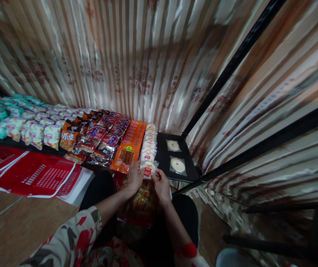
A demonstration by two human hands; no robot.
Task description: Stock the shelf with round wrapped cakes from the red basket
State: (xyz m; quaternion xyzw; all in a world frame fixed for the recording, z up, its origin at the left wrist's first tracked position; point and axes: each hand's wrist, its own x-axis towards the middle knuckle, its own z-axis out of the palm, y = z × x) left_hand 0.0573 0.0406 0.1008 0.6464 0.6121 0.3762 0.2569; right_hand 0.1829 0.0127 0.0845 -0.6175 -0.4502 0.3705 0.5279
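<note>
- Clock directions run from the round cracker packet [148, 170] pinched between the hands, at the near end of a row on the black shelf [162, 150]
- The left hand [135, 178] pinches its edge at about 9 o'clock and the right hand [161, 187] its edge near 4, both with fingers drawn in close
- It looks light, and the clear wrapper probably slick and crinkly; the pale disc inside seems stiff and likely to crack if bent
- The wrapper's side margins are the best grip, with no pressure on the middle of the disc
- Matching cracker packets [149, 140] lean in a row towards 12; two more lie flat and apart, the upper single packet [173, 145] between 1 and 2, the lower single packet [177, 165] at 3
- An orange flat snack pack [132, 137] lies between 10 and 11, dark foil snack packets [111, 139] near 10, and white snack bags [52, 136] farther out between 9 and 10
- At 6, below the hands, a red container [117, 180] holds yellowish wrapped pieces [143, 200], too dim to name
- Near 9, on the floor, is a red plastic basket [40, 170] with slotted walls and a white handle; what it holds, if anything, I cannot tell
</note>
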